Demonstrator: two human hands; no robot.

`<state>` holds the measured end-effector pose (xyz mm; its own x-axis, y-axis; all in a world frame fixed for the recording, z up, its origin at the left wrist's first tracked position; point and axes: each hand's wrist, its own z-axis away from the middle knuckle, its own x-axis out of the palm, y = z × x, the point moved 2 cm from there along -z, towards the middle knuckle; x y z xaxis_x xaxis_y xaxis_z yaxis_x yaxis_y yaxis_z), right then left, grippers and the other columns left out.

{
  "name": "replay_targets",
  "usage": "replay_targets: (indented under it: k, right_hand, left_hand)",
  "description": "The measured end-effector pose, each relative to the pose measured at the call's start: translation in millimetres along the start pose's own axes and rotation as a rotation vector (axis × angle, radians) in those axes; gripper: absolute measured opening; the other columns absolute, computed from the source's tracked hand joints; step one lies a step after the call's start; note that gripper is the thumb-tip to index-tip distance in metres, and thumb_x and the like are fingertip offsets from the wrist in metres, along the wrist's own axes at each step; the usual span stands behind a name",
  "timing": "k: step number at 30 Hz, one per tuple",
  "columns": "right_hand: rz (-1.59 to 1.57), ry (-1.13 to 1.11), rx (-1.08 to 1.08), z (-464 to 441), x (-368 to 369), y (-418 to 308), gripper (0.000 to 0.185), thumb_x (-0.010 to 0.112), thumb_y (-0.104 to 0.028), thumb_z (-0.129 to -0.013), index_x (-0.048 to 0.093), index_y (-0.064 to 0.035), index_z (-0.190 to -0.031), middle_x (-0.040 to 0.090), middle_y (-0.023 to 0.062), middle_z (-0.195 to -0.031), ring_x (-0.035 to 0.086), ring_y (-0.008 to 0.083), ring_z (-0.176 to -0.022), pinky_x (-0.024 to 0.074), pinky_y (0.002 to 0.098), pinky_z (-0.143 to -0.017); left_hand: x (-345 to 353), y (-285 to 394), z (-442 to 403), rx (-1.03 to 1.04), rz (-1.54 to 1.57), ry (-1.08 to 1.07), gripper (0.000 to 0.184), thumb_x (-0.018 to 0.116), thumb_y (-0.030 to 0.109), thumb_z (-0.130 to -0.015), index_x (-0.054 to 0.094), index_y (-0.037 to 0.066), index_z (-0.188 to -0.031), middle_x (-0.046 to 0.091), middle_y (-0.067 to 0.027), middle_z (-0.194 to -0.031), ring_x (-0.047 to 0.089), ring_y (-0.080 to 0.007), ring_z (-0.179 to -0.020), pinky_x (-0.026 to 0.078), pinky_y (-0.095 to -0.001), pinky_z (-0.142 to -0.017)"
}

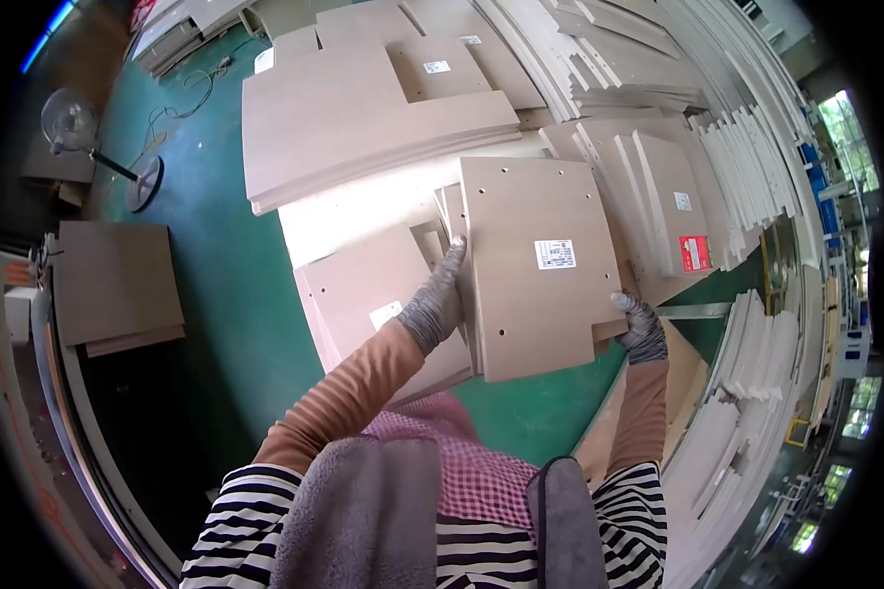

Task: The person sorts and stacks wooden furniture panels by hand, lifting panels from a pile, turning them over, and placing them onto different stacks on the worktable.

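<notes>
A tan board (525, 309) with drilled holes, a white label and a notch at its lower right corner is held up before me. My left hand (436, 302), in a grey glove, grips its left edge. At the notched right side, my right hand (642, 326), also gloved, has its fingers closed round the edge. Another board edge shows just behind the left side; how many boards are held, I cannot tell. Beneath my left hand lies a stack of labelled boards (363, 280) with holes.
Large notched panels (363, 118) are stacked at the back. Right of me stand leaning boards (668, 187) with a red label (694, 253) and bundles of pale strips (742, 393). On the green floor (216, 285) are a fan (145, 185) and a cable. More boards (118, 280) lie left.
</notes>
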<state>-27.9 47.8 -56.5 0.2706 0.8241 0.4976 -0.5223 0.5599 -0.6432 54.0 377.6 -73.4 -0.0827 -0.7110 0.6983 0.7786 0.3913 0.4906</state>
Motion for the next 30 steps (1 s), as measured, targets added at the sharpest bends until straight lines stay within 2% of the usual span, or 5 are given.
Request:
replay_targets:
  k: [6,16,24,26,30]
  right_hand:
    - [0.035,0.102,-0.026,-35.0,-55.9,-38.0,0.047,0.07,-0.008,-0.074,0.056,0.0025,-0.117,0.065,0.0123,-0.107,0.064,0.0248,-0.096,0.0512,0.0376,-0.091]
    - [0.157,0.156,-0.115,-31.1,-42.7,-38.9,0.054,0.073,-0.012,-0.073,0.053,-0.0022,-0.123,0.062,0.0114,-0.113,0.061,0.026,-0.103,0.049,0.0397,-0.093]
    - [0.322,0.062,-0.215,-36.7,-11.8,-20.4,0.053,0.068,-0.021,-0.079,0.054,-0.0016,-0.127,0.059,0.0092,-0.121,0.056,0.0208,-0.111,0.0442,0.0341,-0.097]
    - [0.795,-0.02,-0.512,-60.3,-52.5,-10.9,0.055,0.067,-0.026,-0.081,0.053,-0.0018,-0.128,0.057,0.0089,-0.123,0.054,0.0198,-0.113,0.0432,0.0334,-0.097]
    - [0.757,0.146,-0.318,-14.2,42.5,-32.7,0.061,0.066,-0.031,-0.082,0.05,-0.0019,-0.132,0.055,0.0107,-0.128,0.051,0.0221,-0.118,0.0389,0.0335,-0.101]
  left_hand:
    - [-44.5,-22.6,-27.4,0.078,0.152,0.164,0.05,0.052,0.034,-0.095,0.043,0.003,-0.133,0.054,-0.0148,-0.125,0.052,-0.0283,-0.115,0.041,-0.0477,-0.101]
    - [-35.4,-26.9,-23.5,0.134,-0.06,0.317,0.037,0.046,0.002,-0.092,0.049,0.003,-0.129,0.063,-0.0097,-0.099,0.062,-0.0197,-0.084,0.053,-0.0323,-0.076]
    - [-29.1,-48.4,-36.7,0.058,-0.126,0.444,0.027,0.049,0.016,-0.093,0.054,0.019,-0.119,0.058,-0.0005,-0.085,0.053,-0.0136,-0.07,0.048,-0.0344,-0.06]
    - [-24.3,-44.0,-27.2,0.141,0.026,0.286,0.021,0.054,0.02,-0.093,0.056,0.018,-0.113,0.056,0.0011,-0.08,0.047,-0.0114,-0.063,0.043,-0.0296,-0.055]
    - [-1.3,-29.4,-21.6,0.064,0.222,0.383,0.038,0.058,0.041,-0.091,0.057,0.01,-0.113,0.063,-0.0044,-0.099,0.06,-0.0178,-0.09,0.052,-0.035,-0.078]
